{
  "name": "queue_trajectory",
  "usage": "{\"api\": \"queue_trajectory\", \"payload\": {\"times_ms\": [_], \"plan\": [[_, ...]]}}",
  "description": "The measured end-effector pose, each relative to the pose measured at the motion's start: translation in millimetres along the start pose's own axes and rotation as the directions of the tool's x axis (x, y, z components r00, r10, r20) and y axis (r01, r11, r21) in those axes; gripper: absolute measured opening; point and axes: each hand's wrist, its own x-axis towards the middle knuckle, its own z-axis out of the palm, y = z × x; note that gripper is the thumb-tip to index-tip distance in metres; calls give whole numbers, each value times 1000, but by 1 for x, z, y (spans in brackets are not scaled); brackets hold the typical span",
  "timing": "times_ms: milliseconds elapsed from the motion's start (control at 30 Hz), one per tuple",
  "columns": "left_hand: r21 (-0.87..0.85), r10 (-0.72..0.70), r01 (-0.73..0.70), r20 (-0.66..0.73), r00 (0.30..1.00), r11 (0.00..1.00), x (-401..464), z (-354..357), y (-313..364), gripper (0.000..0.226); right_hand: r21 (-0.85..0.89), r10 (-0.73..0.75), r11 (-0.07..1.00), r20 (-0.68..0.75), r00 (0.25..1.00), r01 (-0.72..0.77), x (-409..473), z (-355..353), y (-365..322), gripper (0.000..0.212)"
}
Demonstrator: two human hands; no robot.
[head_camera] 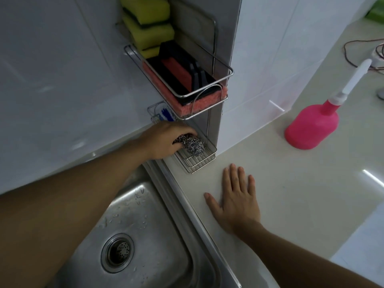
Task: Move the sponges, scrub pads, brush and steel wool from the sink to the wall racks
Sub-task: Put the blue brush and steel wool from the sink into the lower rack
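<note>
My left hand (164, 140) is closed around a ball of steel wool (192, 145), holding it on the lowest wire rack (199, 164) against the wall. The middle rack (207, 88) above holds pink and black scrub pads (195, 104) and a red-and-black sponge (178, 69). Yellow-green sponges (145, 21) are stacked at the top. A brush with blue and white bristles (164, 114) sits in a small holder on the wall, just above my left hand. My right hand (234, 200) lies flat on the counter, fingers spread, holding nothing.
The steel sink (145, 215) with its drain (117, 253) is under my left arm, wet and holding no items. A pink spray bottle (311, 127) stands on the pale counter (291, 183) to the right. Thin cables (357, 48) lie at the far right.
</note>
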Motion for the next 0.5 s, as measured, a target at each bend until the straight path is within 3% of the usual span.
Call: {"api": "queue_trajectory", "payload": {"times_ms": [200, 400, 500], "plan": [[221, 157, -161, 34, 987, 962, 8, 8, 3, 55, -12, -2, 1000, -15, 1000, 1, 1, 0, -1, 95], [107, 169, -183, 124, 978, 977, 16, 24, 6, 55, -10, -1, 1000, -3, 1000, 1, 0, -2, 0, 96], [189, 193, -212, 111, 975, 959, 15, 25, 7, 52, -7, -1, 1000, -13, 1000, 1, 0, -2, -1, 96]]}}
